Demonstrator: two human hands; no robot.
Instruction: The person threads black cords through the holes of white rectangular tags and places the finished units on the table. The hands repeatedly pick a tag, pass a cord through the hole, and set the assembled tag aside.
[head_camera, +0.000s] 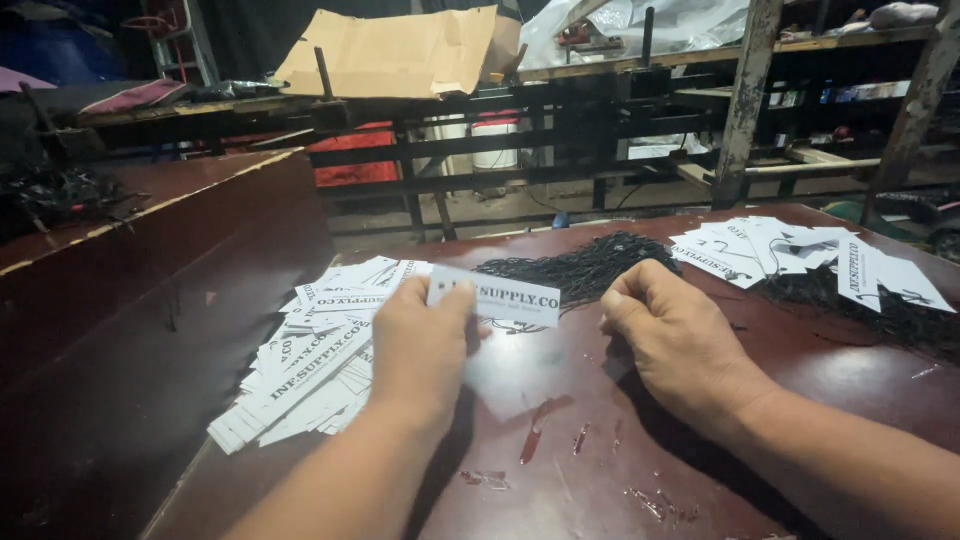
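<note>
Tag (505, 297), white paper with black print, is pinched at its left end in the left hand (422, 345), held just above the table (560, 440) near centre. Right hand (672, 335) is curled narrow, fingertips at the black string pile (585, 265) just beyond; can't tell if it grips a strand. Risks: strings look tangled, so a pull could drag several; one-end grip lets the tag droop or slip. Loose tag heap (315, 360) left sits at the table edge, an elbow nudge could spill it. Strung tags (800, 255) lie far right.

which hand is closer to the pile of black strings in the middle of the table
Right. The right hand touches the near edge of the black string pile. The left hand sits apart to its left, holding a white tag.
</note>
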